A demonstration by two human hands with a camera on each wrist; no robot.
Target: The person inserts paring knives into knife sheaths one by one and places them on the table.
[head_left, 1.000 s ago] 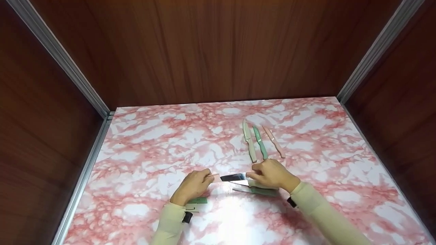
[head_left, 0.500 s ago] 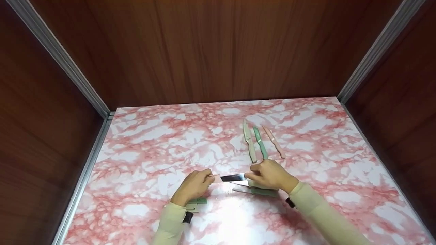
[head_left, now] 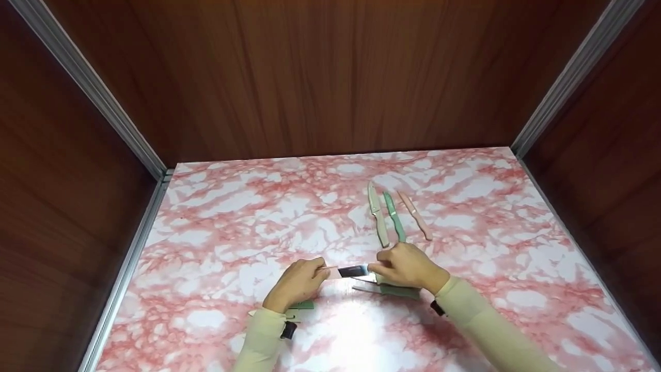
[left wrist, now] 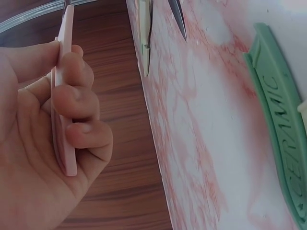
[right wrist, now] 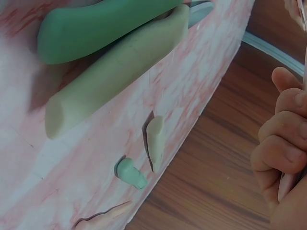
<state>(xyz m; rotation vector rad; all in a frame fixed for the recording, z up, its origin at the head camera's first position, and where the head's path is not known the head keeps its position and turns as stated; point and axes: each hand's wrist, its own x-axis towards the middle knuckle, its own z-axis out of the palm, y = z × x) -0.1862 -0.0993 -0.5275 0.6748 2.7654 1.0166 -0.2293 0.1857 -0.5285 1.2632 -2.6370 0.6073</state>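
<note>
Low over the table, my left hand [head_left: 297,283] grips a pink blade sheath [left wrist: 70,160], fingers curled round it and thumb against its edge. My right hand [head_left: 411,266] holds a knife by its pinkish handle [right wrist: 288,184], mostly hidden in the fist. The knife's shiny blade [head_left: 352,271] points left and runs into the sheath, a short length showing between the hands. Below the right hand lie a bare green-handled knife [head_left: 400,292] and a bare cream-handled knife [right wrist: 120,72]. Near my left wrist lie a green sheath [left wrist: 276,110] and a cream sheath [head_left: 293,316].
Farther back on the marbled pink-and-white table [head_left: 232,217] lie three sheathed knives side by side: cream [head_left: 381,227], green [head_left: 396,223] and pink [head_left: 421,223]. Brown wood-grain panels [head_left: 310,77] with metal corner strips enclose the table at the back and sides.
My hands have drawn slightly closer together, the left moving right and the right moving left. Less of the blade shows between them. The knives and sheaths on the table have not moved.
</note>
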